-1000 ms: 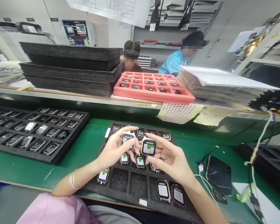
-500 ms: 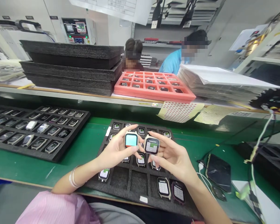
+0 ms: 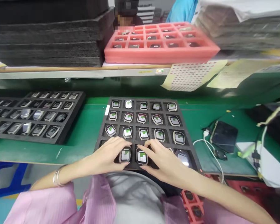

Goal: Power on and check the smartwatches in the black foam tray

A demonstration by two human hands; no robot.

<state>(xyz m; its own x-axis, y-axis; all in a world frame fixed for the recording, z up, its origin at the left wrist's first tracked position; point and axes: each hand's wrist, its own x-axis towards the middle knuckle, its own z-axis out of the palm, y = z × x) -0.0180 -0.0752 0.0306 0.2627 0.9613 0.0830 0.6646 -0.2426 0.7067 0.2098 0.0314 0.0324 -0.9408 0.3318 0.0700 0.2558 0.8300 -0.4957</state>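
A black foam tray (image 3: 134,107) holds rows of smartwatch cases with lit white-and-green screens, one to a compartment. At its front row, my left hand (image 3: 107,155) has thumb and fingers on the edges of a smartwatch (image 3: 125,154) with a pale frame. Right beside it, my right hand (image 3: 162,160) pinches a second smartwatch (image 3: 142,156) by top and bottom. Both watches sit at or in the front compartments; whether they touch the foam I cannot tell. A dark-screened watch (image 3: 183,158) lies in the front right corner compartment.
Another black tray of watches (image 3: 71,119) lies left on the green bench. A shelf behind bears black foam trays (image 3: 60,46), a pink tray (image 3: 158,56) and stacked papers. To the right are a dark phone-like device (image 3: 224,137) and white cables. Two people are partly visible behind.
Both hands, each with a smartwatch, have come down from above the tray to its front row. Front compartments that showed bare foam now have watches in them. The view has tilted downward.
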